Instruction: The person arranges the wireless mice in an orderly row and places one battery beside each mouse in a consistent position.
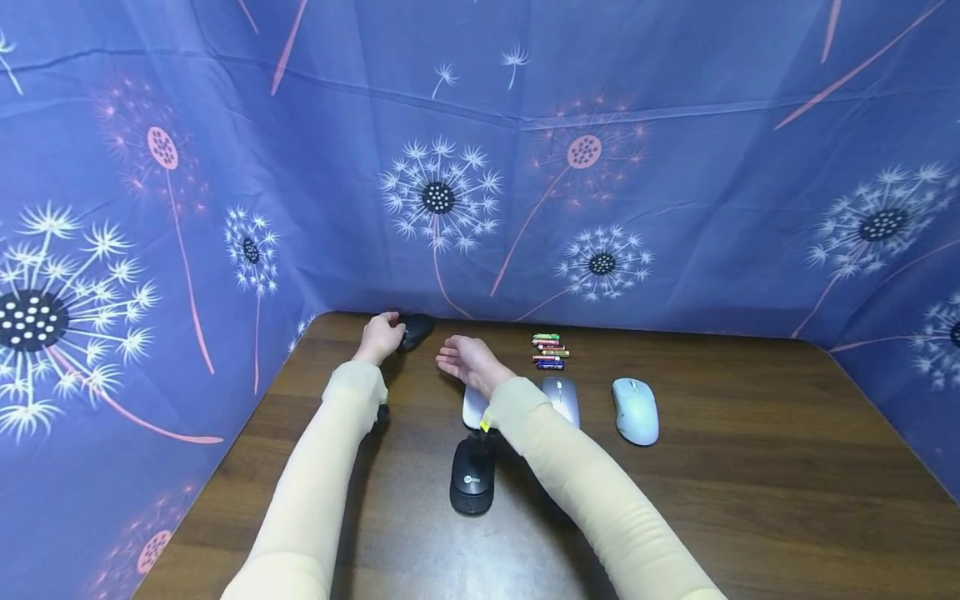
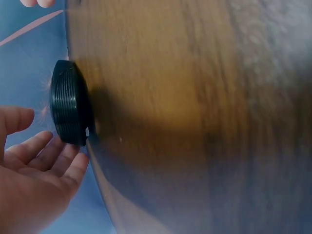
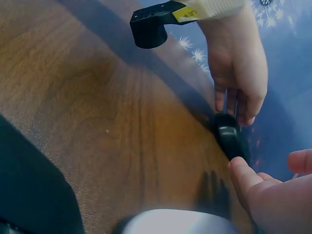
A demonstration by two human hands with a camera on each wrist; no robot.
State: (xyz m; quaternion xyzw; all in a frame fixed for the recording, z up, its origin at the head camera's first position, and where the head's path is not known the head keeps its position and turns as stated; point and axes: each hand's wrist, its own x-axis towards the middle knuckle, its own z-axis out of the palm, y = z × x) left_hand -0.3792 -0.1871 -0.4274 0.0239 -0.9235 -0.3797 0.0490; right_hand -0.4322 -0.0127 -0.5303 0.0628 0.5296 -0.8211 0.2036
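A black computer mouse (image 1: 417, 332) lies near the table's back left edge; its ribbed side (image 2: 67, 102) faces the left wrist camera. Beside it is my left hand (image 1: 380, 337), its loosely extended fingertips at the near end of the mouse and the thumb (image 2: 18, 119) standing apart. My right hand (image 1: 472, 362) hovers to the right of the same mouse, fingers extended and holding nothing. In the right wrist view its fingertips (image 3: 239, 165) appear close to the mouse (image 3: 229, 136); whether they touch it I cannot tell.
Below my right wrist sits a white mouse (image 1: 473, 408), partly hidden, with a grey mouse (image 1: 564, 398) and a pale blue mouse (image 1: 637, 412) farther right. Nearer lies another black mouse (image 1: 472, 479). Several coloured batteries (image 1: 551, 353) lie towards the back. A blue dandelion-print cloth (image 1: 495, 108) hangs behind.
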